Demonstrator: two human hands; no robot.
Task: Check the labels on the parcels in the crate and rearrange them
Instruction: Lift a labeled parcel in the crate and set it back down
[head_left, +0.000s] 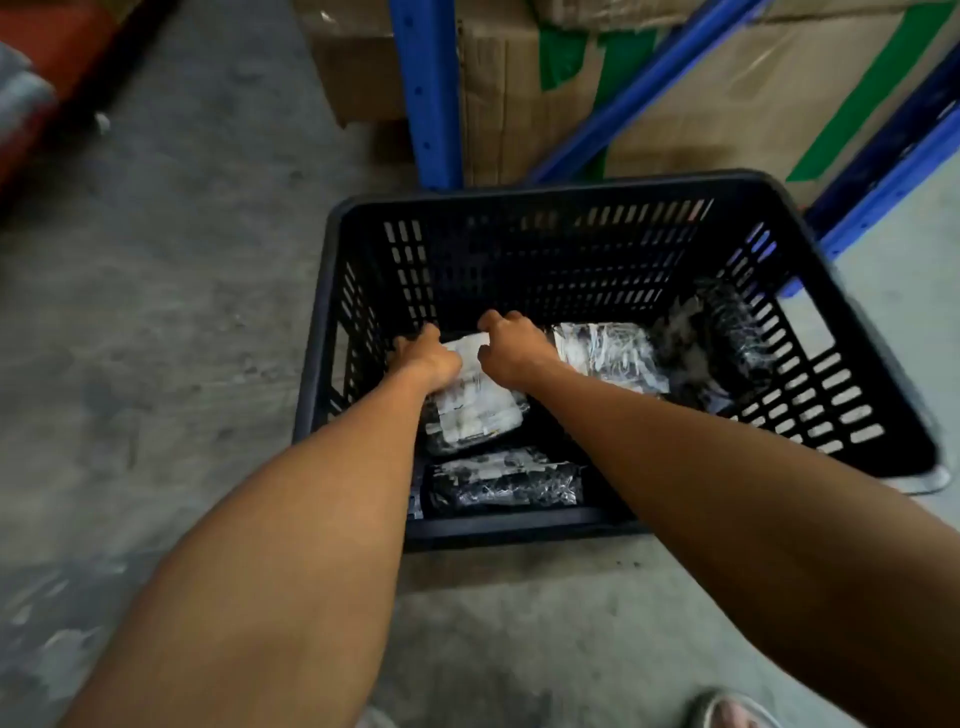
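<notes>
A black slotted plastic crate (571, 208) stands on the concrete floor and holds several dark plastic-wrapped parcels with white labels. Both my hands reach into its left half. My left hand (423, 356) and my right hand (511, 348) grip the far end of one labelled parcel (475, 410) from either side. A second parcel (504, 480) lies nearer me by the front wall. A third parcel (608, 356) lies to the right of my right hand, and a crumpled dark parcel (719, 338) leans in the right corner.
Blue metal rack posts (428, 93) and cardboard boxes (524, 104) with green tape stand right behind the crate. Bare concrete floor (182, 286) spreads to the left. A shoe tip (727, 709) shows at the bottom edge.
</notes>
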